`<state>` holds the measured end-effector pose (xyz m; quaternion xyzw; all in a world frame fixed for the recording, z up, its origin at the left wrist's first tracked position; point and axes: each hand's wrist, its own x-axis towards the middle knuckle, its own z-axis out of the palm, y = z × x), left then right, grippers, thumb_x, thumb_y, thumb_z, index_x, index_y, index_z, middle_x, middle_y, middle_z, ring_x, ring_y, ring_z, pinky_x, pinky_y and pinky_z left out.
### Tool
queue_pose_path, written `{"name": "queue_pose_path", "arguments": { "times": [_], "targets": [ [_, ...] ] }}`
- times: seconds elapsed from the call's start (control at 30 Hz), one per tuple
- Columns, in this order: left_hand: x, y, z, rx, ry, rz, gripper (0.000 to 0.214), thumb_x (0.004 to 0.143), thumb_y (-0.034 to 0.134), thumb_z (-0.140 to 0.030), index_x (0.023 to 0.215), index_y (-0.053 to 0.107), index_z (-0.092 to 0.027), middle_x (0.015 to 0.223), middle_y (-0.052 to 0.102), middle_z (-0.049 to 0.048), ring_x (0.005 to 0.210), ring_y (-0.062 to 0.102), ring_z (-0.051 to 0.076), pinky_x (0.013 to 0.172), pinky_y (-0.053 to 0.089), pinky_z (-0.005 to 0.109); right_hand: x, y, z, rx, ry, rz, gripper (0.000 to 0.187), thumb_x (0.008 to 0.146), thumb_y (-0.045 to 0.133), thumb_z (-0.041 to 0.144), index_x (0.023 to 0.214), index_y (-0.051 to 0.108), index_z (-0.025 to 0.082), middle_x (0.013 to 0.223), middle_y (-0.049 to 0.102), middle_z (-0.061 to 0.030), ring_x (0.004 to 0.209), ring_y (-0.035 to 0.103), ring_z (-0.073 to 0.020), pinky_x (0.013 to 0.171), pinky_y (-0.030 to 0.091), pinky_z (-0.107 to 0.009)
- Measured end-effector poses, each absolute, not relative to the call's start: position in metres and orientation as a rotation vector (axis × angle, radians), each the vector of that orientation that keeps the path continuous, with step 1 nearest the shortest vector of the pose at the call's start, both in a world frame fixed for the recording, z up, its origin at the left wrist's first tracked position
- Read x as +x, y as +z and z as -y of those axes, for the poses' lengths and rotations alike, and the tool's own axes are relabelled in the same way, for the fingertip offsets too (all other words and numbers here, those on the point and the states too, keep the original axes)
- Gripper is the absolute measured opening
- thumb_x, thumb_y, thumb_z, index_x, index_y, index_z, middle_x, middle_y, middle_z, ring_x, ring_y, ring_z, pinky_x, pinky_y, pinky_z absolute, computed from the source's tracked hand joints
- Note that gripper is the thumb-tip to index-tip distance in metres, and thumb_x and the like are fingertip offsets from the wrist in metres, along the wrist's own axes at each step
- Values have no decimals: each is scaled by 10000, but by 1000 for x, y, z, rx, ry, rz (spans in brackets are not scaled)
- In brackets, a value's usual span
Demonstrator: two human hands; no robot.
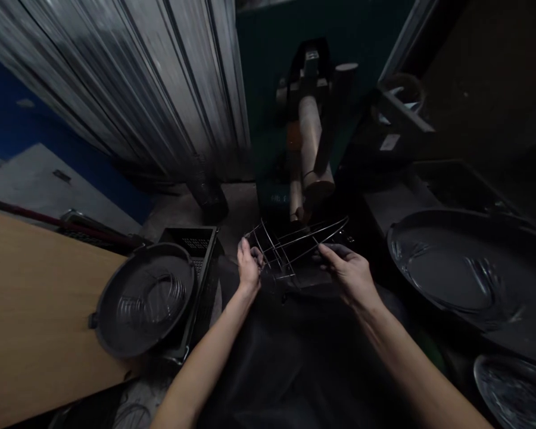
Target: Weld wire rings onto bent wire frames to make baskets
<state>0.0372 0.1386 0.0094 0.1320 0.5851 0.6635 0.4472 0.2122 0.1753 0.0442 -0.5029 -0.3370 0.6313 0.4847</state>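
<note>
A thin metal wire frame (279, 245), made of curved and crossing rods, is held up in front of me between both hands. My left hand (250, 262) grips its left end, with the fingers curled round the rods. At the right, my right hand (346, 268) pinches one of the long curved rods between thumb and fingers. Just beyond the frame, a machine (310, 119) has a pale cylindrical arm (312, 143) pointing toward me. The frame lies close below the end of that arm; whether they touch I cannot tell.
On the left, a round dark basin (116, 333) holding bent wire pieces stands by a black crate (212, 238) and a wooden board (40, 316). To the right are a large dark basin (451, 238) with wire parts and a smaller dish (482, 369). Corrugated metal (161, 77) rises behind.
</note>
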Motion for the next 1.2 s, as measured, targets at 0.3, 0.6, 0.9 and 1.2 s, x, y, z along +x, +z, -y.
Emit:
{"name": "queue_pose_path", "arguments": {
  "times": [0.3, 0.6, 0.9, 1.2],
  "targets": [
    [32, 4, -145, 356, 1642, -1442, 474, 783, 511, -630, 864, 514, -163, 438, 430, -86, 330, 339, 43, 351, 191, 143, 202, 57, -178, -1219, 1627, 647, 444, 379, 905, 344, 699, 685, 129, 671, 657, -25, 571, 610, -105, 434, 427, -150],
    [26, 7, -153, 355, 1644, -1449, 314, 861, 483, -462, 990, 517, -178, 455, 400, -97, 344, 343, 52, 369, 244, 137, 196, 61, -180, -1247, 1630, 639, 418, 412, 900, 317, 720, 682, 137, 690, 666, -24, 602, 618, -116, 438, 438, -161],
    [19, 14, -155, 374, 1622, -1517, 257, 910, 416, -372, 1023, 530, -172, 460, 396, -90, 363, 349, 52, 381, 245, 134, 183, 70, -180, -1275, 1629, 476, 314, 442, 855, 169, 694, 670, 135, 663, 649, -4, 585, 599, -91, 414, 420, -123],
    [16, 14, -157, 443, 1636, -1519, 238, 903, 431, -395, 942, 520, -178, 457, 411, -84, 376, 364, 58, 394, 251, 146, 178, 76, -186, -1241, 1651, 359, 237, 517, 792, 50, 662, 621, 125, 595, 615, 32, 520, 570, -58, 387, 403, -99]
  ]
}}
